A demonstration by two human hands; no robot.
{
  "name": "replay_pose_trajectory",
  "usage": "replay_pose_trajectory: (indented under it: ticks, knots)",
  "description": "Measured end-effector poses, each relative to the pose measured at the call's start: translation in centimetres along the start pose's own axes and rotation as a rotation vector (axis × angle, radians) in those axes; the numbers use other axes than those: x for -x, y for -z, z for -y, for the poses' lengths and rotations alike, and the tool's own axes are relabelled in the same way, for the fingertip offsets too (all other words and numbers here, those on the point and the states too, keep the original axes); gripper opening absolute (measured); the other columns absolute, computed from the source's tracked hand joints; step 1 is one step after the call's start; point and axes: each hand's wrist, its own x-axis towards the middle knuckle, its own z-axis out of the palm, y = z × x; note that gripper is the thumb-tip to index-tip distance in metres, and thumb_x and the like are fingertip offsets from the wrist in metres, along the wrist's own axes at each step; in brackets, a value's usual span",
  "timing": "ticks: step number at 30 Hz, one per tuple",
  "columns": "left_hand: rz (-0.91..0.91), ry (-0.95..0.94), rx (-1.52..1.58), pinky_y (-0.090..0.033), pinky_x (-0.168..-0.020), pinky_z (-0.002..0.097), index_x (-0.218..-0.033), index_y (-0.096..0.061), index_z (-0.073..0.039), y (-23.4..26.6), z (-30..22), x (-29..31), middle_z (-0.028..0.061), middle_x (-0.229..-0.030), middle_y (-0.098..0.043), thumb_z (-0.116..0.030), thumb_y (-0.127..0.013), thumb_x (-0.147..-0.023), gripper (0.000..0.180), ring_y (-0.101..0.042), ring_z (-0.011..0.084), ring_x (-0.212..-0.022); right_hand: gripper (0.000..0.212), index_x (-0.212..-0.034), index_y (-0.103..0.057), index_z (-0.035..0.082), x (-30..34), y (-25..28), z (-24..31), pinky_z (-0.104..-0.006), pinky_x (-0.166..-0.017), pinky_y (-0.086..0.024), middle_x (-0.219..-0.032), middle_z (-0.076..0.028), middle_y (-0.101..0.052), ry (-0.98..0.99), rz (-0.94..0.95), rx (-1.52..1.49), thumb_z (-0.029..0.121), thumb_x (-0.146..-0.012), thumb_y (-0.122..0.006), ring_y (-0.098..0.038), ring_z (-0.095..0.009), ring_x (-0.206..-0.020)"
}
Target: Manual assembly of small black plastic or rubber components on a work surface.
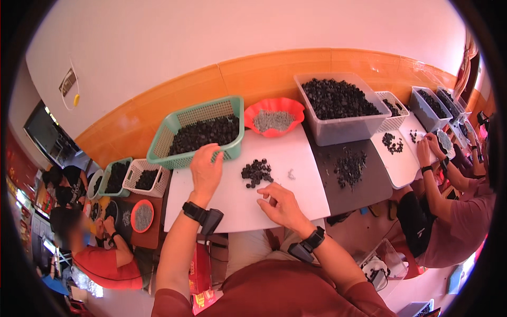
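At the white worktop's (232, 206) far left edge the left hand (206, 169) rests spread on the green basket (174, 132) heaped with black pieces, a small loose pile (256, 171) mid-board, the right hand (281, 205) near the front edge, fingers curled, contents untellable; most remains unsorted.

My white table (296, 158) under a green basket (198, 132), red bowl (273, 116) and heap of black parts (256, 172)

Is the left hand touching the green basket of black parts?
Touching: the head view shows the left hand with its fingertips on the front rim of the green basket.
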Motion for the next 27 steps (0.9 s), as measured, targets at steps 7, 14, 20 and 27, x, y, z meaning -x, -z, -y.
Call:
replay_pose_trajectory:
  ticks: [7, 14, 20, 27]
  knots:
    - [0.300, 0.199, 0.165, -0.055, -0.079, 0.0351, -0.102, -0.070, -0.001, -1.2, -3.3, 6.0, 0.0135, -0.100, -0.072, -0.008, -0.075, -0.084, 0.020, -0.070, 0.0271, -0.090, 0.019, -0.103, -0.070, 0.000, 0.1, -0.5, -0.5, -0.0220, -0.050, -0.037, -0.083, -0.003, -0.058, -0.045, -0.042, -0.075, 0.002, -0.084, -0.072, -0.044, -0.005, -0.054]
    - [0.384, 0.146, 0.213, -0.057, -0.077, 0.0358, -0.106, -0.071, -0.004, -0.4, -3.7, 7.6, 0.0123, -0.101, -0.073, -0.010, -0.076, -0.083, 0.024, -0.069, 0.0275, -0.094, 0.017, -0.102, -0.070, -0.001, 0.2, -0.7, -1.2, -0.0204, -0.051, -0.034, -0.080, 0.000, -0.056, -0.057, -0.096, -0.093, 0.001, -0.085, -0.072, -0.043, -0.002, -0.057]
    - [0.438, 0.076, 0.165, -0.054, -0.083, 0.0395, -0.107, -0.072, -0.006, -1.0, -4.0, 7.6, 0.0117, -0.103, -0.072, -0.009, -0.073, -0.084, 0.023, -0.067, 0.0301, -0.098, 0.016, -0.102, -0.071, -0.001, 0.2, -0.6, -1.0, -0.0195, -0.052, -0.034, -0.080, 0.001, -0.056, -0.092, -0.097, -0.108, 0.001, -0.086, -0.071, -0.042, -0.001, -0.058]
    - [0.390, 0.204, 0.270, -0.055, -0.073, 0.0366, -0.098, -0.072, -0.005, -1.0, -4.2, 7.8, 0.0112, -0.100, -0.071, -0.007, -0.073, -0.084, 0.015, -0.068, 0.0289, -0.085, 0.016, -0.102, -0.070, -0.001, 0.2, -0.6, -1.0, -0.0194, -0.053, -0.035, -0.081, 0.000, -0.057, -0.098, -0.121, -0.107, 0.001, -0.086, -0.071, -0.044, -0.002, -0.059]
